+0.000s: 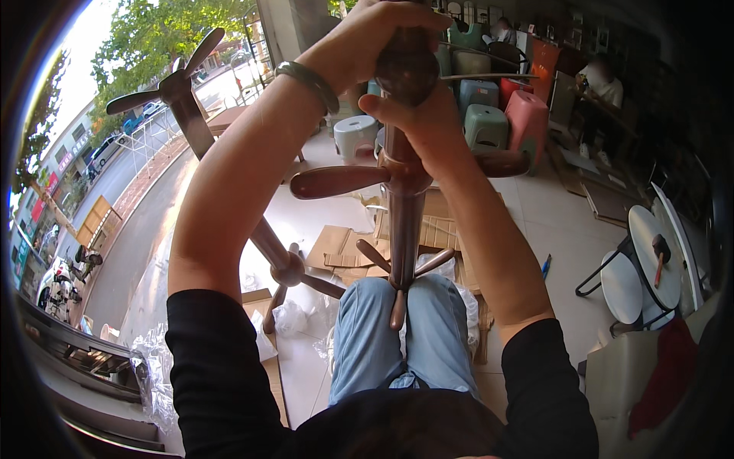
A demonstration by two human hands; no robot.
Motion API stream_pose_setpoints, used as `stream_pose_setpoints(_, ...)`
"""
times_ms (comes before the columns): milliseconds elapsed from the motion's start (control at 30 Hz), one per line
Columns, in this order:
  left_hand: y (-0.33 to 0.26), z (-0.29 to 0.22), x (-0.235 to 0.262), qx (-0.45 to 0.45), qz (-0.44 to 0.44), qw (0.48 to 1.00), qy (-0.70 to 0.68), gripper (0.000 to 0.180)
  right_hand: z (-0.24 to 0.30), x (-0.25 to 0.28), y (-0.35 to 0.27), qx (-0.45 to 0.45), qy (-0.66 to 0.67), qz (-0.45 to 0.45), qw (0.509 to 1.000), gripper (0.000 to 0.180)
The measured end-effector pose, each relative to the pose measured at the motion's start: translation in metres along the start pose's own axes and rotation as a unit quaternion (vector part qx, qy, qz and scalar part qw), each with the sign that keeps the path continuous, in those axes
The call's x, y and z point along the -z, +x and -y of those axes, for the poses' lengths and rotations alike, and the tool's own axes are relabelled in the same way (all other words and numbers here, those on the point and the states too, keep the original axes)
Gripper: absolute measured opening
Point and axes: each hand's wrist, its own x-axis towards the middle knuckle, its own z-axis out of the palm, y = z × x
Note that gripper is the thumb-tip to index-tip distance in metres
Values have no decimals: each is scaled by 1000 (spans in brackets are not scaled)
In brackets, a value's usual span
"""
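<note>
Wooden pole (404, 206), upright at centre frame, base between the knees. Left hand (386, 30) clamped on its top knob (405, 70); right hand (428, 122) wrapped around the shaft just below. Second pole (191, 115) upper left

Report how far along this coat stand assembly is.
Done: pegs already sit in the dark wooden pole between the knees. In hand: left hand and right hand grip its round top knob. Left: another stand leans nearby; cardboard litters the floor.
</note>
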Motion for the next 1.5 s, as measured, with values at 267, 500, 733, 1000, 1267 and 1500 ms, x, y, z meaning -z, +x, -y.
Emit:
stream_pose_setpoints(267, -4, 5, 4, -45, 186, 947, -258, 25, 14, 4, 1, -102, 5, 106, 989, 44)
stream_pose_setpoints(500, -14, -8, -10, -25, -114, 993, 2, 29, 0, -25, -15, 91, -138, -119, 979, 54)
stream_pose_setpoints(733, -10, -5, 22, -24, 279, 909, -309, 25, 15, 1, -2, -118, 82, 162, 976, 39)
stream_pose_setpoints(1000, -29, -3, -7, -86, -109, 988, 62, 28, 3, -27, -18, 82, -120, -106, 984, 42)
stream_pose_setpoints(1267, -6, 3, 32, -46, 360, 887, -284, 32, 16, 2, -9, -147, 91, 173, 969, 43)
stream_pose_setpoints(1500, -36, -13, -16, -85, -129, 987, 34, 25, 7, -20, -21, 53, -111, -41, 992, 52)
